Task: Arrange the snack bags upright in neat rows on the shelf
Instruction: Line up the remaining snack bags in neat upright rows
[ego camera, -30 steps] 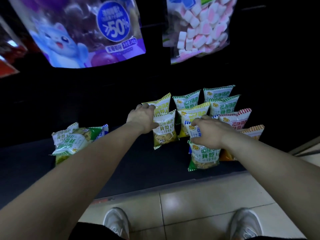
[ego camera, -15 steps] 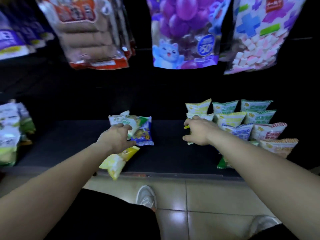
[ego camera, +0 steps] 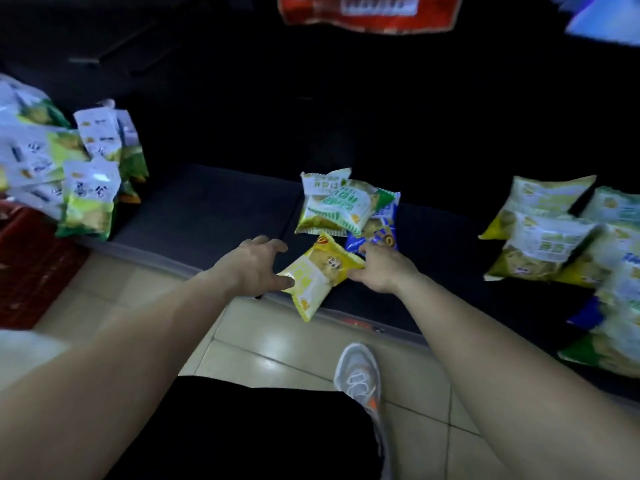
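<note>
The yellow bag (ego camera: 320, 276) lies tilted over the shelf's (ego camera: 207, 211) front edge, near its middle. The right hand (ego camera: 382, 271) pinches its right side between thumb and fingers (ego camera: 363, 250). The left hand (ego camera: 254, 268) is spread and released, with only its thumb touching the bag's left side. Just behind lies a loose pile (ego camera: 334, 206) of bags, and more bags (ego camera: 540, 237) stand toward the right end.

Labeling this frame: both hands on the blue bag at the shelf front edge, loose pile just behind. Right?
No. Head view: left hand and right hand are on the yellow bag, not blue, at the shelf front edge, loose pile just behind.
</note>
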{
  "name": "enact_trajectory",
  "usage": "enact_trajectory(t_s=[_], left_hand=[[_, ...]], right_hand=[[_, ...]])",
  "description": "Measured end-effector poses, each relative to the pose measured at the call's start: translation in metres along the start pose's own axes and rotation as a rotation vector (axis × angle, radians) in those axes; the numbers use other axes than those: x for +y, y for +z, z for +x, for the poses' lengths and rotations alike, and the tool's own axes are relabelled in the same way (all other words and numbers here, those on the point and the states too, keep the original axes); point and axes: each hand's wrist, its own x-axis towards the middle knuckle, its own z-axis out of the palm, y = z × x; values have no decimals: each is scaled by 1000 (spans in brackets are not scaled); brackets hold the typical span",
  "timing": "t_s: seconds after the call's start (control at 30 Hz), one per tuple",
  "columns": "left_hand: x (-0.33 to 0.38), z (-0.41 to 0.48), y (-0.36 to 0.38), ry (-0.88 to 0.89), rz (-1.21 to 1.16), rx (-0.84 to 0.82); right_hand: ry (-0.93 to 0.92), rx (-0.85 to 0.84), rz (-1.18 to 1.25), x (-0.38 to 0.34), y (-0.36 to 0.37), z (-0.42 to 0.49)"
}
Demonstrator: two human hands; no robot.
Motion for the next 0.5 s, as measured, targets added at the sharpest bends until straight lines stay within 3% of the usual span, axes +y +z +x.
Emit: enact_trajectory(t_s=[0.23, 0.5], left_hand=[[-19, 20, 12, -29, -64, 11], [-22, 27, 14, -41, -95, -1]], right_hand=[[154, -15, 129, -16, 52, 54], [156, 27, 226, -10, 59, 66]])
